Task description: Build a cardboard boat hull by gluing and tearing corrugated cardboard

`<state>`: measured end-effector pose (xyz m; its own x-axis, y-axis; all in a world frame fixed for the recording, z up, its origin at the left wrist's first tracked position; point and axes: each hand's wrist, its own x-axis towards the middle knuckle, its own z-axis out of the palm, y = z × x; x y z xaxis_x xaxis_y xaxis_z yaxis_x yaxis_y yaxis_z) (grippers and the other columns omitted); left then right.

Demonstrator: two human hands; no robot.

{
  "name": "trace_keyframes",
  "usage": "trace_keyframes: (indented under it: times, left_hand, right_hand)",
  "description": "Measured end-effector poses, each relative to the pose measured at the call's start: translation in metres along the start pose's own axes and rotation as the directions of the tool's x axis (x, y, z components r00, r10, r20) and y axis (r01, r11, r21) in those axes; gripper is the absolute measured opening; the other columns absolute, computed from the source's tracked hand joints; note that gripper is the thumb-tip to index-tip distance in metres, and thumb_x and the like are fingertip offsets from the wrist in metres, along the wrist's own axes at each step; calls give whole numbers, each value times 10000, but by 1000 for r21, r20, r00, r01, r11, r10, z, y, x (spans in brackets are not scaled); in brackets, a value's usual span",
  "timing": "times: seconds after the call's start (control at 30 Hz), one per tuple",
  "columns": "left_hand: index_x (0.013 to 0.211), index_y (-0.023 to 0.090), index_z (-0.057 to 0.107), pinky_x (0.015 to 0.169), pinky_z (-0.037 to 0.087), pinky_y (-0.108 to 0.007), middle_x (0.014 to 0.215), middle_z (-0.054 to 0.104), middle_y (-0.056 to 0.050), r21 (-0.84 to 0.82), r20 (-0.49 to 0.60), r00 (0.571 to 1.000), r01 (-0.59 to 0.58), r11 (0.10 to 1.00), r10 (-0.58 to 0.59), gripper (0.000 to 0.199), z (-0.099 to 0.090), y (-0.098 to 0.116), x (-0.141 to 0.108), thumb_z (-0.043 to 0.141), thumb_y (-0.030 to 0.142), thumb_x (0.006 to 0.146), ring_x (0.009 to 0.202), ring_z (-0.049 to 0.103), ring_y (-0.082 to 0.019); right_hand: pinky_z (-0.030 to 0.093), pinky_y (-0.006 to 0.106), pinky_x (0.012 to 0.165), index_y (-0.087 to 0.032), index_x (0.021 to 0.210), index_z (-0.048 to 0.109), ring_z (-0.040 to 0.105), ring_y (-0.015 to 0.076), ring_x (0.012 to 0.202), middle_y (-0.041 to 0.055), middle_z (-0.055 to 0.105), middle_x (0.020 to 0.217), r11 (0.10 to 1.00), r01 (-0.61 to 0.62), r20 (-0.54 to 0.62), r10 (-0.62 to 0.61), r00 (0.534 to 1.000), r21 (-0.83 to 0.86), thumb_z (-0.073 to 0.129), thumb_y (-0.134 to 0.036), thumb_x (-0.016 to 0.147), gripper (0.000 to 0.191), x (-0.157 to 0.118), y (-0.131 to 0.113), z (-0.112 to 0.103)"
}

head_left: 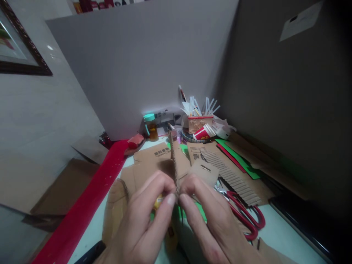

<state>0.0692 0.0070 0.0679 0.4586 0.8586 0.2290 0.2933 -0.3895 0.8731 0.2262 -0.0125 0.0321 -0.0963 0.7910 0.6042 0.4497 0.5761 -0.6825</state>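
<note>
Between my two hands stands a narrow cardboard piece [175,161], seen edge-on and upright, with its corrugated edge facing me. My left hand [151,216] pinches its near end from the left with thumb and forefinger. From the right, my right hand [207,216] pinches the same end, its fingertips close to the left ones. Something yellow [171,238] lies below the hands, partly hidden. Red-handled scissors [242,212] rest just right of my right hand. A flat cardboard sheet [151,165] lies behind my left hand.
A turquoise-capped bottle [151,128], a box of paper strips [200,124] and red paper cups [204,132] stand at the back. Corrugated cardboard [231,176] and green sheets [242,161] lie right. A red strip [90,201] runs along the left edge; a black device [299,223] is at right.
</note>
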Motion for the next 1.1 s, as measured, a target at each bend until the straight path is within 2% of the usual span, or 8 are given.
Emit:
trace_keyframes:
  times: [0.17,0.4,0.53,0.63,0.83,0.93,1.0,1.1]
  left_hand:
    - [829,248,464,688,362,-342,832,501,10,-8,5,999,49,999,-49,270,-4,1,0,399,422,1023,771,509,-170]
    - [845,270,532,774,365,-353,906,562,4,-46,-106,990,87,995,-91,221,-8,-2,0,459,408,1001,878,512,-203]
    - [869,281,560,838,378,-324,940,569,14,-94,-124,990,62,994,-74,195,-10,-8,3,472,391,1004,947,512,-197]
    - [873,283,584,742,407,-286,874,537,25,-195,-152,986,43,980,-73,170,-13,-11,7,490,342,1002,841,486,-174]
    - [896,262,609,719,409,-250,928,562,25,-280,-321,946,-53,958,-42,162,-26,-4,11,483,255,997,841,505,-153]
    - [876,253,603,732,397,-265,922,556,15,-279,-311,950,-49,959,-42,199,-32,0,10,451,247,1004,837,490,-160]
    - [864,256,597,738,385,-269,902,545,12,-258,-275,961,-47,965,-27,218,-32,0,9,435,264,1010,858,478,-169]
    - [829,260,580,769,380,-272,880,543,12,-197,-213,977,-58,979,14,235,-28,0,7,442,312,1011,885,482,-179]
  right_hand:
    - [448,276,650,-233,864,455,563,139,716,-5,526,798,998,-10,17,11,1000,-62,402,-154,981,151,-2,0,-1]
    - [392,237,586,-209,868,536,542,99,654,-30,580,761,997,-56,-24,55,998,-57,445,-151,958,141,0,7,-1]
    - [404,239,581,-210,826,538,564,105,638,-23,621,761,989,-146,-19,145,989,-12,464,-165,933,138,2,9,-2]
    - [426,252,593,-224,778,497,587,126,649,-14,628,746,971,-234,-6,234,972,-36,451,-207,927,157,4,11,-1]
    - [401,266,558,-232,721,452,565,155,618,2,595,683,942,-288,-47,284,958,-174,438,-214,886,167,14,33,-7]
    - [377,306,575,-239,701,439,514,184,611,14,551,670,916,-285,-96,268,959,-284,472,-238,854,157,21,59,-22]
    - [391,369,645,-230,740,472,512,229,698,70,559,794,896,-276,-155,236,959,-348,493,-246,814,79,24,71,-33]
    - [423,430,776,-209,846,555,552,275,881,118,578,983,900,-241,-162,193,968,-364,503,-267,853,78,23,68,-38]
